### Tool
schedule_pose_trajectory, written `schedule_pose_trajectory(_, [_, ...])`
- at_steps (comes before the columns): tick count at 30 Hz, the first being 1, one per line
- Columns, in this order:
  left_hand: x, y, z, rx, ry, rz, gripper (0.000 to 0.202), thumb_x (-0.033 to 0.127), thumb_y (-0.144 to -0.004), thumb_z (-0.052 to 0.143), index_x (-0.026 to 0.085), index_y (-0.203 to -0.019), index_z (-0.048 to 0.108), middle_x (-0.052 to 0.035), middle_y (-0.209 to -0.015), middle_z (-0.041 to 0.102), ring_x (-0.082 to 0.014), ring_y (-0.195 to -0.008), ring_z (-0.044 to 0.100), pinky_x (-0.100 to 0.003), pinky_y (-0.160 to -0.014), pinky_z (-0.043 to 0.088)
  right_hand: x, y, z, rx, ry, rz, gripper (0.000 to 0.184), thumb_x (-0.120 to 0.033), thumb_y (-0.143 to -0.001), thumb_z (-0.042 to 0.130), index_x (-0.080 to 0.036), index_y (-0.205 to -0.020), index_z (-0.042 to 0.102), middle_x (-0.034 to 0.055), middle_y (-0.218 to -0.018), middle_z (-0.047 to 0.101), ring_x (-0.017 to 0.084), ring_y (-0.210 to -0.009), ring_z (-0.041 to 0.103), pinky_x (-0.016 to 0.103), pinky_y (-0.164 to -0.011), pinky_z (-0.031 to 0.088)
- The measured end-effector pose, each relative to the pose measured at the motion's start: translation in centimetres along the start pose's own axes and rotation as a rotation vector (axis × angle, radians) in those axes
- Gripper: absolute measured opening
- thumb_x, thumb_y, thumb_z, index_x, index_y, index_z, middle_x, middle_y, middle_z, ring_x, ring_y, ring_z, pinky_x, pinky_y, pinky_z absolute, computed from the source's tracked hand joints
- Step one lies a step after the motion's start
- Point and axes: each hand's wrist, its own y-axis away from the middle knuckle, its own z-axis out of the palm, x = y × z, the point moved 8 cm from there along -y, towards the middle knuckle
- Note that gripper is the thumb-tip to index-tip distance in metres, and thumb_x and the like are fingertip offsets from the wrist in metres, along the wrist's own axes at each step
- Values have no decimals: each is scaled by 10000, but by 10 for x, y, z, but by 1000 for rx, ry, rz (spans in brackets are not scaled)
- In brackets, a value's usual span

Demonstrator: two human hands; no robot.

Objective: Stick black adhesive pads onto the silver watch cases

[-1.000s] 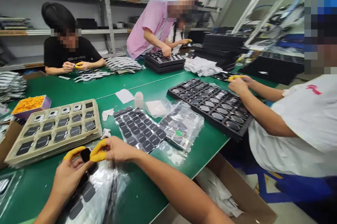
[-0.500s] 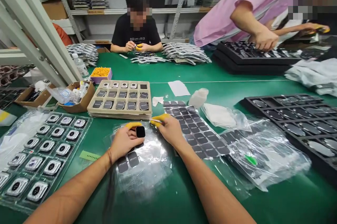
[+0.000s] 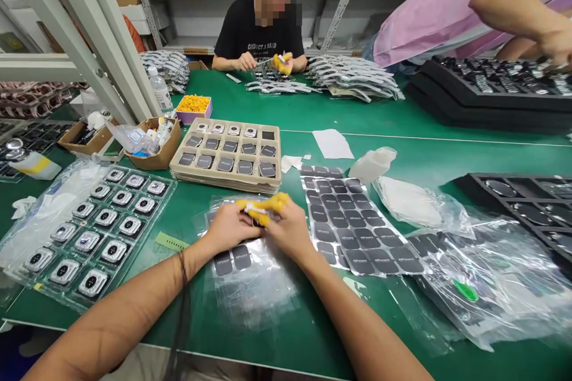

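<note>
My left hand [image 3: 230,229] and my right hand [image 3: 290,231] meet low in the middle of the green bench, their fingertips in yellow finger cots [image 3: 263,206]. Between them, a small black rounded-square piece [image 3: 257,221] is mostly hidden by my fingers. A white scrap of film [image 3: 252,209] shows between the cots, pinched by my right hand. Directly under my hands lies a clear plastic sheet [image 3: 243,276] holding black pads. A silvery sheet of black pads [image 3: 353,232] lies just right of my right hand.
A beige tray of black pads and watch parts [image 3: 226,154] stands ahead, and a clear blister tray of watch units [image 3: 92,229] lies left. A black tray [image 3: 513,187] sits right. Co-workers in a black shirt [image 3: 263,26] and a pink shirt [image 3: 447,11] work across the bench.
My view has swung left across the bench. My hands have closed together, and the black piece, plainly visible before in my left hand, is now mostly covered by my fingers.
</note>
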Motion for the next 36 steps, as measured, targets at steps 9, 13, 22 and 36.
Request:
schedule_pose_trajectory(9, [-8,-10,-17,100,524,-122,605,156,-532,937,149,-1086,693,-38,-880,744,-140,-778,685,-279,-776,533,-39,28,21,-480,-89,-198,429,-415,-825,793,-273,-1203,650,66,-1090,706,271,-1051,594,463,-906,475])
schedule_pose_trajectory(13, [-9,-5,-13,69,613,-211,570,127,-525,932,142,-1042,690,-1,-804,710,-104,-708,650,-257,-738,508,-31,34,37,-521,-20,-56,490,-363,-766,857,-281,-1209,663,72,-1107,708,291,-1067,580,480,-907,464])
schedule_pose_trajectory(22, [-2,-1,-6,-10,647,-232,520,97,-541,909,144,-1016,701,14,-809,698,-102,-727,637,-269,-779,487,-36,28,25,-242,-105,-166,95,-178,-903,698,-250,-964,706,17,-852,678,192,-816,571,366,-756,420])
schedule_pose_trajectory(36, [-2,1,-9,51,457,-172,588,180,-557,934,152,-1086,680,14,-745,695,-124,-674,637,-273,-705,495,-45,8,-28,-229,-535,-39,285,-453,-951,609,-265,-749,676,60,-1007,697,243,-1003,622,471,-893,504])
